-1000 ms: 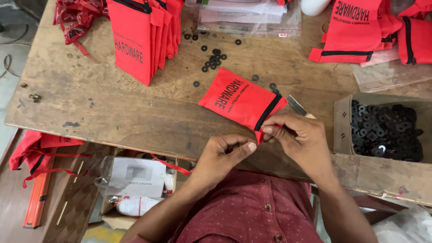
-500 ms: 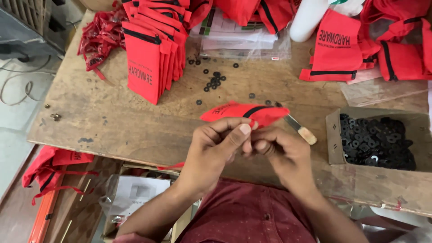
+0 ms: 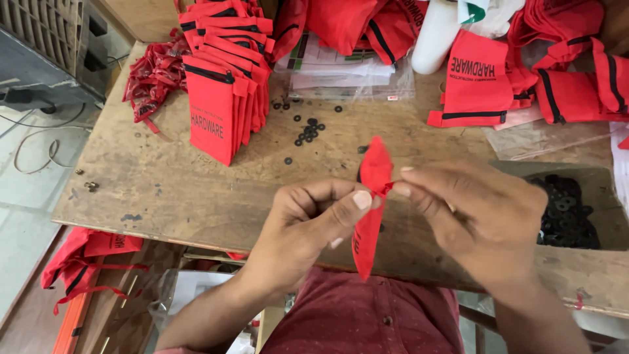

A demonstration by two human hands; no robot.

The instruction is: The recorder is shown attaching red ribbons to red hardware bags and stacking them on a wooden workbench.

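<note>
Both of my hands hold one small red cloth pouch (image 3: 373, 172) with black trim, lifted above the wooden table (image 3: 164, 190) and seen edge-on. My left hand (image 3: 308, 223) pinches its middle between thumb and forefinger. My right hand (image 3: 478, 216) pinches the same spot from the right side. The pouch's lower end hangs down below my fingers.
A row of red pouches (image 3: 223, 85) stands at the back left, with more red pouches (image 3: 524, 72) at the back right. Small black washers (image 3: 308, 128) lie scattered mid-table. A cardboard box of black washers (image 3: 567, 213) sits at right. A white bottle (image 3: 436, 33) stands behind.
The pouch has come up off the table and turned from lying flat to edge-on between my hands. The camera has moved closer to the table.
</note>
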